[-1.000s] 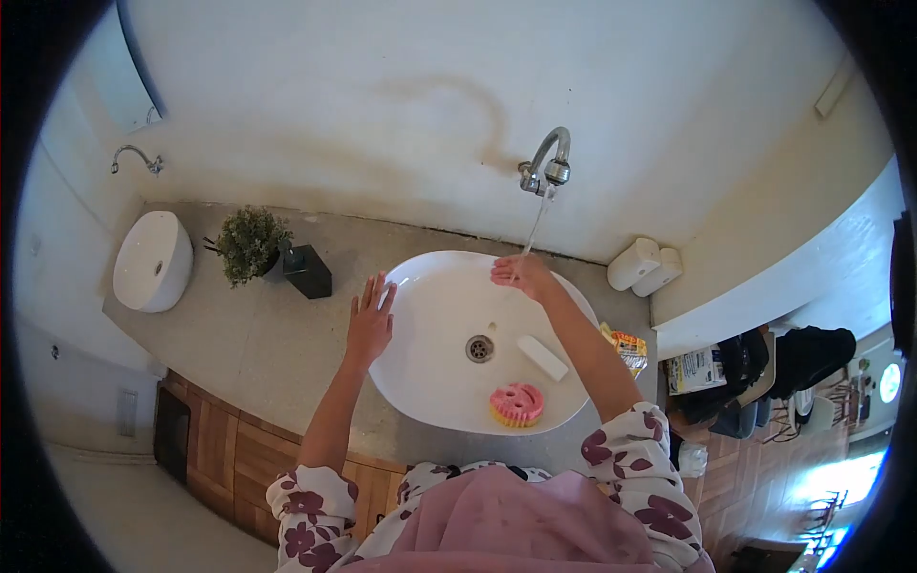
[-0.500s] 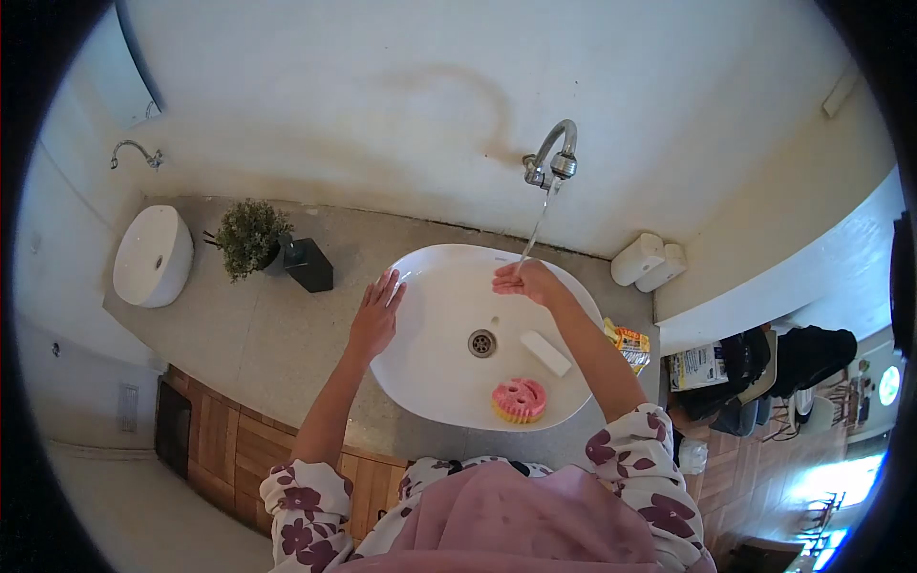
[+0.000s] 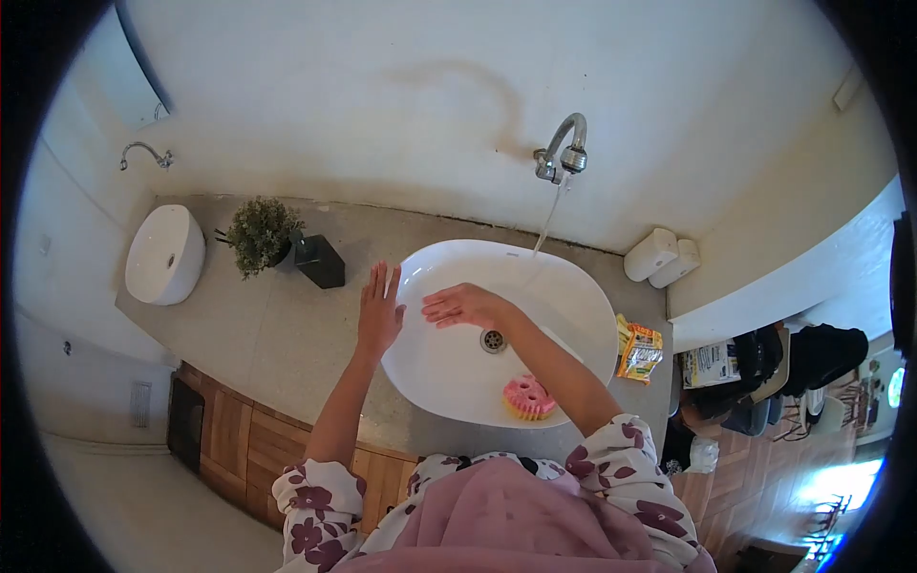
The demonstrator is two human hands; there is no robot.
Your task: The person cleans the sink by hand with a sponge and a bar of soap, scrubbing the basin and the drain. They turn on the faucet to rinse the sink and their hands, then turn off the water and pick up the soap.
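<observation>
My left hand (image 3: pixel 380 310) is held at the left rim of the white oval basin (image 3: pixel 458 368), fingers stretched out, holding nothing. Over the basin's left half, my right hand (image 3: pixel 465 307) has its fingers extended toward the left one, a small gap between them, and it is empty. Water runs from the chrome faucet (image 3: pixel 573 153) into the back of the basin. A pink and yellow sponge (image 3: pixel 528 397) lies near the front of the basin, right of my forearms' gap. The drain (image 3: pixel 493 341) shows beside my right wrist. My right forearm mostly hides a white block.
A black dispenser (image 3: pixel 320 262) and a potted plant (image 3: pixel 261 234) stand on the counter at left, with a second basin (image 3: pixel 165 255) beyond. Right of the basin are a yellow packet (image 3: pixel 640 351) and two white containers (image 3: pixel 651 254). Chairs and bags are farther right.
My right hand has left the water stream and moved left and toward me, close to my left hand. Its forearm now covers most of the white block. The view has shifted slightly.
</observation>
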